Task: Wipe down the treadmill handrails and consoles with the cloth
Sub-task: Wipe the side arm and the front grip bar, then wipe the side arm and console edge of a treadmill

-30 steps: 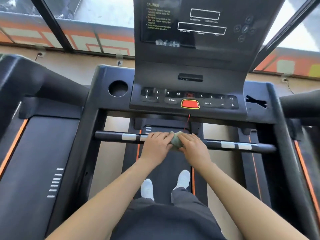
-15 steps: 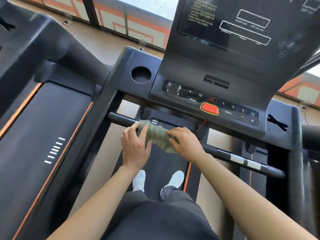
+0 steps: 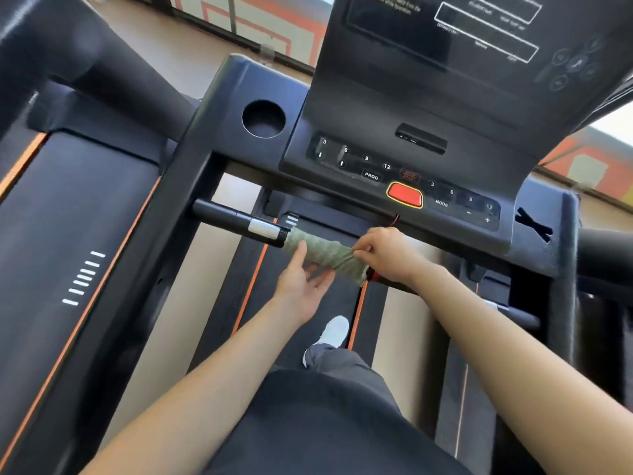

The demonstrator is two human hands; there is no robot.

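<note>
A green cloth (image 3: 320, 252) is wrapped around the black front handrail (image 3: 236, 222) of the treadmill, just right of a silver sensor band (image 3: 263, 229). My right hand (image 3: 388, 253) pinches the cloth's right end against the bar. Below the cloth's left part my left hand (image 3: 303, 286) has its palm up and fingers spread, the thumb touching the fabric. Above the rail sits the black console (image 3: 404, 173) with number keys and a red stop button (image 3: 405, 195). The display panel (image 3: 479, 46) rises behind it.
A round cup holder (image 3: 263, 118) lies left of the console. Another treadmill (image 3: 68, 234) stands close on the left and a padded rail (image 3: 606, 255) at the right. My white shoe (image 3: 334, 330) rests on the belt (image 3: 294, 323). A red safety cord (image 3: 395, 219) hangs from the console.
The view has swung left and tilted. The cloth is spread out along the bar from a small wad. My left hand has let go and dropped below the cloth, fingers apart.
</note>
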